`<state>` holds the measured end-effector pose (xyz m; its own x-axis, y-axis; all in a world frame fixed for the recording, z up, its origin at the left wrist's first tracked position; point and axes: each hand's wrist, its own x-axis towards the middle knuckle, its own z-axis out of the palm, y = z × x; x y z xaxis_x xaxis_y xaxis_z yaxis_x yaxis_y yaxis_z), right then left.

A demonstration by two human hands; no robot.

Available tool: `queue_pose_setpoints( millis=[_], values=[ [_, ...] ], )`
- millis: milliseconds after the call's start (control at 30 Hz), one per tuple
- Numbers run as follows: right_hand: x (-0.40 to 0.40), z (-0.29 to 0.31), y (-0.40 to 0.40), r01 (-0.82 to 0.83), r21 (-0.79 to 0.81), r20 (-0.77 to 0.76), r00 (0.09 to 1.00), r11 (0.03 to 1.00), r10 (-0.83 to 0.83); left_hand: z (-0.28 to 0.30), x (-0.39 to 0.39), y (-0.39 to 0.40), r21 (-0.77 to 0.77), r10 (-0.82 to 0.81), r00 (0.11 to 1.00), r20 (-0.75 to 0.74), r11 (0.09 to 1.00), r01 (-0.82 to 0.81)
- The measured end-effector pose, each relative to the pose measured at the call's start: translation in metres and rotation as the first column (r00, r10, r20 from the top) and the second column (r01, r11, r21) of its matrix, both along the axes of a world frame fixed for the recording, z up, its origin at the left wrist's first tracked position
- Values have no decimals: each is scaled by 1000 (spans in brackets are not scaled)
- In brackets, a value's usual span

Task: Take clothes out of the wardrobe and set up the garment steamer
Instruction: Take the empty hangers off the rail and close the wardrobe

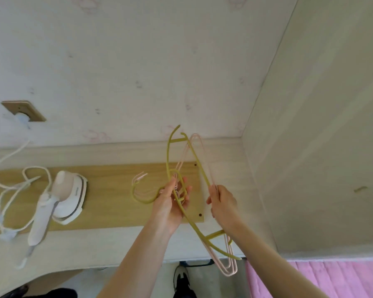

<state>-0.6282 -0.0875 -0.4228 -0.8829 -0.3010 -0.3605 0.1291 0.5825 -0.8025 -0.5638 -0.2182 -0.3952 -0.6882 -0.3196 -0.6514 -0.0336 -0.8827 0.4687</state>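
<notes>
Both hands are up over the right end of the light wooden desk (116,211), working a bunch of hangers. The left hand (170,203) has thumb and fingers curled round the necks of the bunch, just below the hooks, which point left. The right hand (223,203) pinches the lower bars between thumb and fingers. In the bunch: one olive-green plastic hanger (170,153) and several thin pale-pink wire hangers (229,269), tilted steeply. On the desk's left part lies the white handheld garment steamer (63,196), its white cord (15,188) looped beside it and running up to the wall socket (23,111).
</notes>
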Motion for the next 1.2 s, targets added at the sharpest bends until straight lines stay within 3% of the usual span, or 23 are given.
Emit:
queue_pose_setpoints(
  millis=[167, 300, 467, 600, 733, 833, 1000, 1100, 1200],
  values=[
    [-17, -15, -11, -8, 131, -35, 999, 991, 13, -27, -36, -5, -54, -42, 996, 78, 997, 47],
    [-28, -24, -3, -107, 375, -124, 979, 921, 164, -42, -52, 8, -39, 1, 992, 126, 999, 4],
    [-54, -38, 1, -38, 472, -184, 973, 881, 141, -54, -80, 17, 24, 17, 988, 151, 999, -20],
    [-67, -47, 4, 40, 319, -88, 996, 947, -13, -66, -94, 20, 59, 31, 982, 186, 997, -43],
    [-76, -64, 10, 72, 188, -56, 996, 980, -62, -82, -99, 14, 90, 15, 986, 163, 995, -30],
    [-80, -78, 13, 89, 194, -86, 994, 977, -74, -92, -107, 13, 79, -14, 988, 154, 997, 2],
    [-84, -96, 14, 130, 166, -132, 985, 977, -108, -112, -117, 7, 64, -22, 963, 267, 998, 5],
    [-87, -104, 13, 159, 158, -140, 981, 975, -137, -120, -118, 12, -19, -69, 931, 360, 997, 81],
    [-90, -109, 14, 185, 164, -153, 975, 969, -160, -118, -117, 26, -285, -129, 883, 452, 917, 280]
  ],
)
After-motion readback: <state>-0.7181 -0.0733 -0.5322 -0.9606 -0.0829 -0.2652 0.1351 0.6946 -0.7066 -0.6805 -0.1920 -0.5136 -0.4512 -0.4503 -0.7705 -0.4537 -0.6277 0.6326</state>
